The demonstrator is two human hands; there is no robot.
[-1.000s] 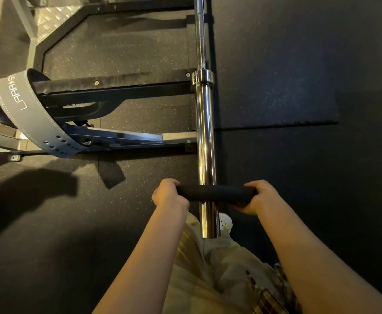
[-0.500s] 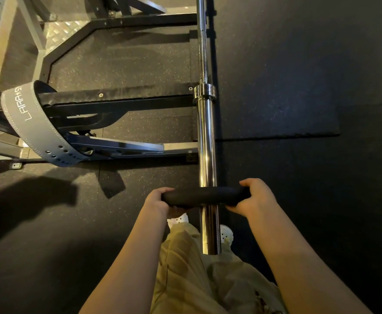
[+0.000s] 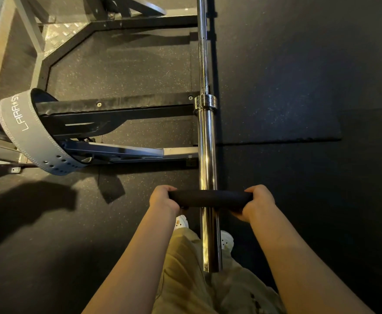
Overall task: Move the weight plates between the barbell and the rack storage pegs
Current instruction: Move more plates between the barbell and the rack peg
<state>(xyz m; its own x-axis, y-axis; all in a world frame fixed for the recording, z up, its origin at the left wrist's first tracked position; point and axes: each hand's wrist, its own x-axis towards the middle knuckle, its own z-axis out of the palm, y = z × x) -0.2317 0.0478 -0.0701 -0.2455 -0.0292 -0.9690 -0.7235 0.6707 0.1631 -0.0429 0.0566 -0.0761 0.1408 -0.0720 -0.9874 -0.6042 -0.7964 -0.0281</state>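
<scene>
Head view looks down on the rack frame (image 3: 117, 105), whose black arm carries the barbell (image 3: 207, 141) by its collar, with a grey lifting belt (image 3: 24, 130) looped over the frame well to the left. I have the black weight plate (image 3: 210, 198) threaded on the chrome sleeve, edge-on to me, partway along and far from the collar. My left hand (image 3: 162, 199) and right hand (image 3: 259, 201) grip opposite rims, probably to keep it square on the sleeve.
</scene>
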